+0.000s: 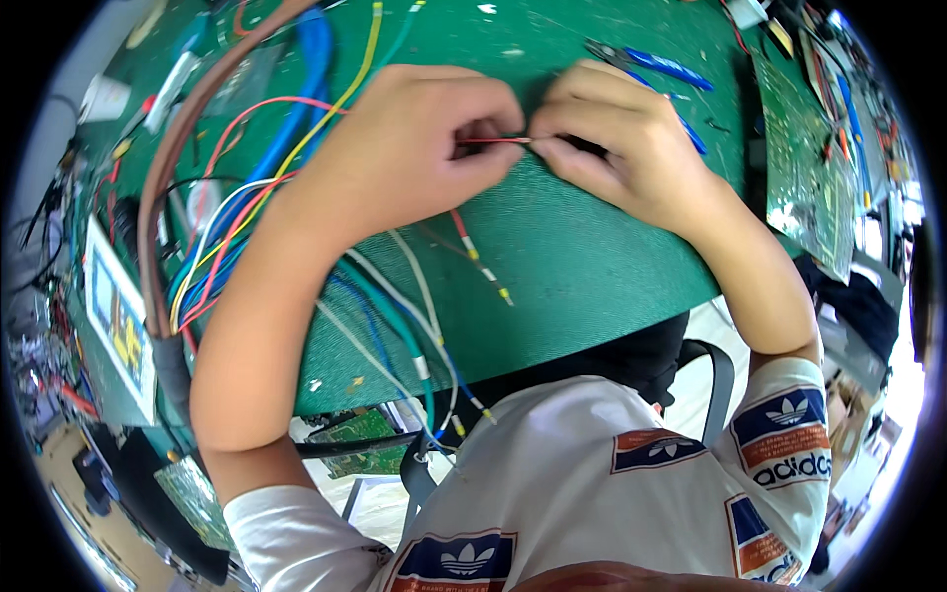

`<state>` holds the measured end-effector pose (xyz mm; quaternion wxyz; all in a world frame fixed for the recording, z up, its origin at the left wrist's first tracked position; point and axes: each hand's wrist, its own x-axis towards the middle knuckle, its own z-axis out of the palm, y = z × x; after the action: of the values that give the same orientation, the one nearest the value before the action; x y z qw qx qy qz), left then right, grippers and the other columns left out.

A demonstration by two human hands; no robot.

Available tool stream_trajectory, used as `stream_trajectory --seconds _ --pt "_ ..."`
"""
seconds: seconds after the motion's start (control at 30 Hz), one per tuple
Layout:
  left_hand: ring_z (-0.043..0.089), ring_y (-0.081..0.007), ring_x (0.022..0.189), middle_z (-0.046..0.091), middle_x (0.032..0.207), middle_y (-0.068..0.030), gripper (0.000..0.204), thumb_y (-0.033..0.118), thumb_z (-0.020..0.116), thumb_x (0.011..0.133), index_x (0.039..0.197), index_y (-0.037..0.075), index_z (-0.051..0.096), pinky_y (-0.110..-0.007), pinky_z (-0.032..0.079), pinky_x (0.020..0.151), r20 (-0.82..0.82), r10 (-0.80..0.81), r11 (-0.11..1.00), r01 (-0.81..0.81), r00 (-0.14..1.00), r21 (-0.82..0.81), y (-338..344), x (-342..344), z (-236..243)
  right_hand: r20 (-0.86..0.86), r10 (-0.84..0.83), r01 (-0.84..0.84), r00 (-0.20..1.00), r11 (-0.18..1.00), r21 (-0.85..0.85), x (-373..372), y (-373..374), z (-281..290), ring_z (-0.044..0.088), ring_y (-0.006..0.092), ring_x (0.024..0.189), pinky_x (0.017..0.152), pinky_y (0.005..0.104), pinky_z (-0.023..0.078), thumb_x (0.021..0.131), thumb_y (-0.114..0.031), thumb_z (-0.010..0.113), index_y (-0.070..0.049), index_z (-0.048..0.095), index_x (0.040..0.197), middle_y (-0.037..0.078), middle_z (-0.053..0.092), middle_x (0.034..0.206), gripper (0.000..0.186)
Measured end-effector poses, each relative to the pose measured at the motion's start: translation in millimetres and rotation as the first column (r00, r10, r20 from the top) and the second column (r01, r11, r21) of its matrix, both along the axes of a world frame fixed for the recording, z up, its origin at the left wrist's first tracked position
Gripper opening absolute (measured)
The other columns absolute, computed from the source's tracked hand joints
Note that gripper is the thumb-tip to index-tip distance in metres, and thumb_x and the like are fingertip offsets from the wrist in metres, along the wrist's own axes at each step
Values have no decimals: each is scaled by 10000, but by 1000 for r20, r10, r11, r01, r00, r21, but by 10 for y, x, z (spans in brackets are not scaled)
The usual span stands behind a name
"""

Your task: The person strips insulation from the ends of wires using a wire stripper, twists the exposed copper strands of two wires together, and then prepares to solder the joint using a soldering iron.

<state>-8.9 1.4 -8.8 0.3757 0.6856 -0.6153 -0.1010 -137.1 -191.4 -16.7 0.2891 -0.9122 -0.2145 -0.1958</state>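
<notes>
A thin red wire (481, 140) runs level between my two hands over the green tabletop. My left hand (424, 138) is closed round it, with its end sticking out past the fingertips. The thumb and forefinger of my right hand (612, 138) pinch the tip of that wire. Below my left hand hangs a red lead with a yellow-banded end (473, 255). A bundle of coloured wires (222, 247) passes beneath my left forearm, some strands ending in ferrules near the table's front edge.
Blue-handled pliers (661, 69) lie beyond my right hand. Green circuit boards (804, 173) stand along the right side. A thick brown cable (163, 197) curves up the left, beside a white-framed picture panel (120, 321). The green table's front edge (552, 350) is close to my body.
</notes>
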Motion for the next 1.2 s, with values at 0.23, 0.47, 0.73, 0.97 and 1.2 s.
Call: stream_trajectory --seconds 0.23,0.47,0.73,0.97,1.2 --pt "521 -118 577 596 698 -56 99 22 708 778 866 6 666 -259 404 530 -32 31 997 -28 999 79 -21 -37 57 -3 -23 23 1000 1000 0 -39 -9 -2 594 320 830 733 417 485 778 -71 714 -16 657 889 119 599 843 136" --pt "523 -63 599 634 708 -26 96 30 706 803 885 -6 671 -221 387 540 -39 80 986 -73 996 150 -34 -68 66 71 36 -32 997 998 -62 -10 -123 -104 542 322 812 726 396 455 818 -109 697 -29 633 926 115 530 874 149" --pt "445 -43 578 564 674 10 72 -5 682 803 873 0 666 -219 327 519 53 126 973 -134 991 188 -24 -51 107 64 12 -16 998 998 64 -38 -111 -74 537 335 834 745 413 453 791 -82 697 -18 629 945 138 543 901 180" --pt "444 -47 599 537 672 15 75 -33 673 795 855 5 645 -214 328 535 46 138 969 -144 989 202 -25 -42 116 59 0 1 998 1000 -19 -50 -152 -85 528 341 824 737 407 447 811 -45 676 -8 614 939 144 541 889 147" --pt "468 -64 646 518 744 -11 88 -69 654 797 860 -17 622 -219 365 570 43 113 977 -119 993 180 -47 -52 99 90 -36 34 995 999 31 -25 -138 -117 519 349 817 743 409 439 844 -39 656 -23 570 927 141 531 880 120"
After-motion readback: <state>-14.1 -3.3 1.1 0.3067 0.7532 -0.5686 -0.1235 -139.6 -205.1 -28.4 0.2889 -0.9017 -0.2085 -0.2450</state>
